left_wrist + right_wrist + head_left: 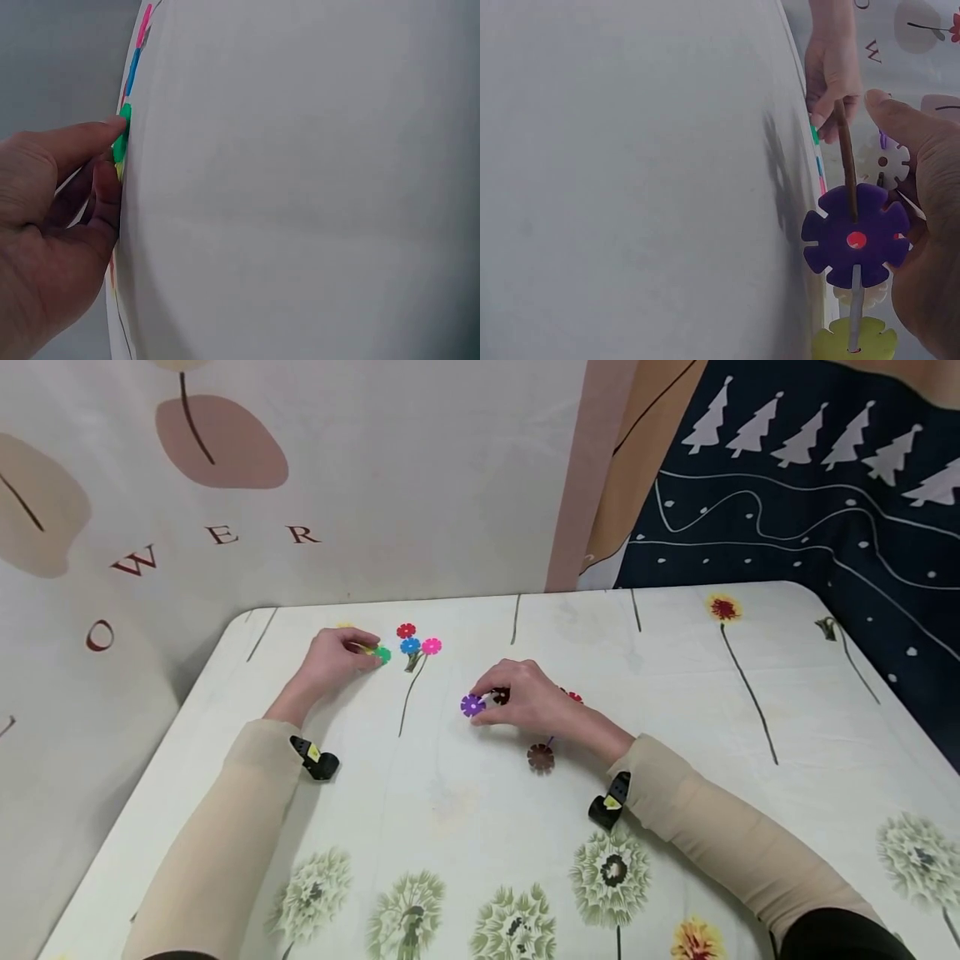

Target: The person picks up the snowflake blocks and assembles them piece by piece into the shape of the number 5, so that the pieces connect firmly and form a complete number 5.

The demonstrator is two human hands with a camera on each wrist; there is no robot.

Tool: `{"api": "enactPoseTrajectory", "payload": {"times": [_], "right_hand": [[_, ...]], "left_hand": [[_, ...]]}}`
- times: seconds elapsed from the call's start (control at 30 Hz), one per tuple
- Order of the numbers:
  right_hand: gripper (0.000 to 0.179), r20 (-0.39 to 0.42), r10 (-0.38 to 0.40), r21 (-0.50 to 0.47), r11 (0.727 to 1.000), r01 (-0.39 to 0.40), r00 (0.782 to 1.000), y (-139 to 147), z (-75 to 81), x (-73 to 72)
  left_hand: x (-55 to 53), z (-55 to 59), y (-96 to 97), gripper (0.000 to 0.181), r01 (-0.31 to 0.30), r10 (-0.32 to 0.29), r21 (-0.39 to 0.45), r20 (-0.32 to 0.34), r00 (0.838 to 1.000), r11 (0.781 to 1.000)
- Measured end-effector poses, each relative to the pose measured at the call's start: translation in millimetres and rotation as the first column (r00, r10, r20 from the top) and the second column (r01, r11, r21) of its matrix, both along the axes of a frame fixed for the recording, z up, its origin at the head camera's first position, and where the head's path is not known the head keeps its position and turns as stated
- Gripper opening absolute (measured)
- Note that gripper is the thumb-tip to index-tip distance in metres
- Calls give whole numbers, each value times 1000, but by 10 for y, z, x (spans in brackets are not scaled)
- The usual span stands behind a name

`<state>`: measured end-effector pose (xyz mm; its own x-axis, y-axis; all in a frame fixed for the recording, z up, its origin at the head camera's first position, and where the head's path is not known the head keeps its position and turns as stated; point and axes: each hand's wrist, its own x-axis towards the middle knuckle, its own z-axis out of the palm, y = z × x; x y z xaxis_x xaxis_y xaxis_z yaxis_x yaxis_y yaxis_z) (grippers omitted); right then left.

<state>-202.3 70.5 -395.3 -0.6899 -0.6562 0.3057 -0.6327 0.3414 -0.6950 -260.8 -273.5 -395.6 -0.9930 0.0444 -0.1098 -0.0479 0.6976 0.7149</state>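
Note:
My left hand (339, 657) is at the far left of the table, its fingertips pinching the edge of a green notched building disc (383, 654). In the left wrist view the green disc (124, 133) shows edge-on between thumb and finger. My right hand (525, 693) grips a cluster of interlocked notched discs above the middle of the table. A purple disc (856, 236) sits in this cluster, joined to a brown disc (846, 154) and a white disc (856, 300) seen edge-on. Below hangs a yellow-green disc (855, 341); a brown disc (541, 758) shows under the wrist. The palm hides part of the cluster.
Loose red (406, 630), blue (409, 646) and pink discs (431, 646) lie just right of the left hand. A flower-printed cloth (450, 810) covers the table. A pale curtain (420, 485) hangs behind its far edge, and a dark tree-patterned cloth (795, 510) at the right.

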Motion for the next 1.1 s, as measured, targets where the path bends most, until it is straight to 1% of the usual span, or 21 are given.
{"api": "enactPoseTrajectory", "payload": {"times": [0.2, 0.33, 0.47, 0.57, 0.67, 0.77, 0.87, 1.0, 1.1], "right_hand": [[32, -7, 0, 0, 1000, 0, 1000, -10, -2, -4], [32, -13, 8, -8, 1000, -8, 1000, -8, -1, -6], [32, -22, 18, -22, 1000, -18, 1000, -1, 2, -3], [32, -19, 19, -23, 1000, -19, 1000, -2, 6, 1], [31, -17, 21, -20, 1000, -21, 1000, -5, 4, 0], [30, -11, 22, -22, 1000, -22, 1000, -5, 5, -1], [30, -5, 23, -22, 1000, -23, 1000, -2, 10, 2], [30, 8, 22, -11, 1000, -22, 1000, -7, 18, 3], [30, 24, 18, 1, 1000, -18, 1000, -8, 24, -3]], "left_hand": [[30, 22, -9, 35, 48, -47, -12, 12, 999, 999], [86, 48, 7, 31, 68, -68, -3, 23, 997, 998], [148, 59, 42, 26, 98, -100, 50, 32, 994, 994], [177, 41, 67, 25, 124, -129, 103, 42, 991, 987], [210, 29, 120, 25, 141, -150, 136, 62, 987, 981], [242, 24, 209, 24, 158, -173, 175, 78, 982, 972], [281, 36, 317, 20, 189, -208, 206, 75, 975, 960], [338, 68, 451, 17, 244, -269, 249, 70, 961, 937], [374, 106, 539, 17, 287, -317, 281, 67, 946, 916]]}}
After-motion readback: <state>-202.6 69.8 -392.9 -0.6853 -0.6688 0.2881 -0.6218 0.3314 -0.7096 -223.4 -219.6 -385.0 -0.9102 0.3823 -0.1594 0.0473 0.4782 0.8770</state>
